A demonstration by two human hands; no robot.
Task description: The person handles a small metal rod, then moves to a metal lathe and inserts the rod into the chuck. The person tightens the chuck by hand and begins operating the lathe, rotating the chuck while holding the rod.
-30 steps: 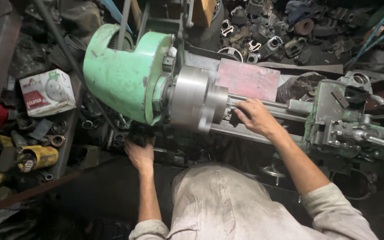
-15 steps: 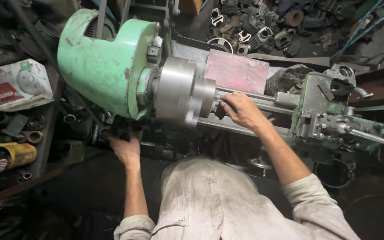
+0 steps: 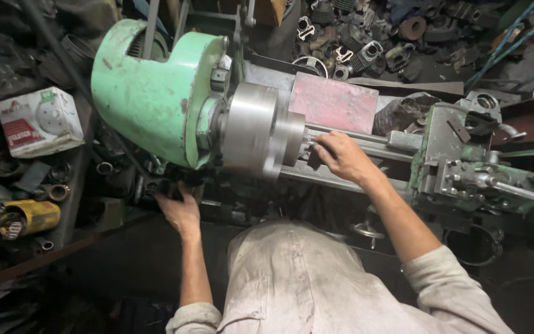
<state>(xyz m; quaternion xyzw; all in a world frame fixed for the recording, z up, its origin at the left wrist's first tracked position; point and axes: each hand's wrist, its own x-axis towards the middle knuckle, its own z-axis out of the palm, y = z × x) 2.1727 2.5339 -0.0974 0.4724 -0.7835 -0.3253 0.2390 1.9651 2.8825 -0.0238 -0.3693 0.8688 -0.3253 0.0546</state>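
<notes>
Chuck [image 3: 261,133] of the lathe, a grey steel drum, sits against the green headstock [image 3: 156,93], and the right hand [image 3: 341,158] lies just at its face, fingers [image 3: 321,143] curled together on the dark workpiece [image 3: 314,159] there. The left hand [image 3: 180,210] reaches low under the headstock, fingers bent on a dark control; I cannot tell how firmly. If this control starts the spindle, the chuck could catch the right fingers or the loose sleeve [image 3: 452,291]. The carriage [image 3: 458,167] stands well apart.

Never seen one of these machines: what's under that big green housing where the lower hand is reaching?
The left hand rests on dark, greasy machine parts beneath the green housing. Whether it grips a lever or knob is unclear; shadow and the hand cover it.
</notes>
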